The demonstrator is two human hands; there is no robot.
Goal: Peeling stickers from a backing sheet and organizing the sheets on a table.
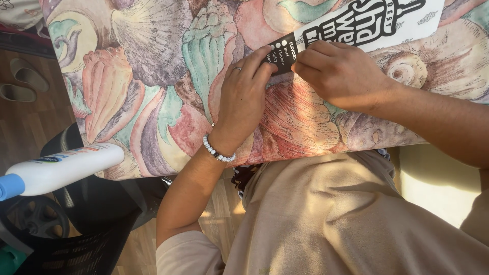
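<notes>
Beige clothing fills the bottom of the head view, the person's own lap and chest (326, 214), and both bare forearms reach up from it to a table draped in a shell-patterned cloth (142, 76).

On that cloth lies a black-and-white printed card or sticker sheet (356, 23), running from the middle of the frame up past the top edge. Its near, black corner is where both hands meet. The left hand (244, 97), with a ring and a beaded bracelet (218, 151) at the wrist, lies flat on the cloth with fingers pressed together, their tips on the card's corner. The right hand (338, 71) is curled, fingertips tucked down onto the card's lower edge; whether it pinches a peeling layer or only presses is hidden by the knuckles.

By my reading, the step in hand is working the corner of the sheet, holding it down and picking at its edge. A next move would call for a firm hold from the left while the right gets a nail under the edge.

At lower left a white bottle with a blue cap (56, 170) lies well apart, above a dark chair (76, 229); sandals (23, 81) rest on the wooden floor.
</notes>
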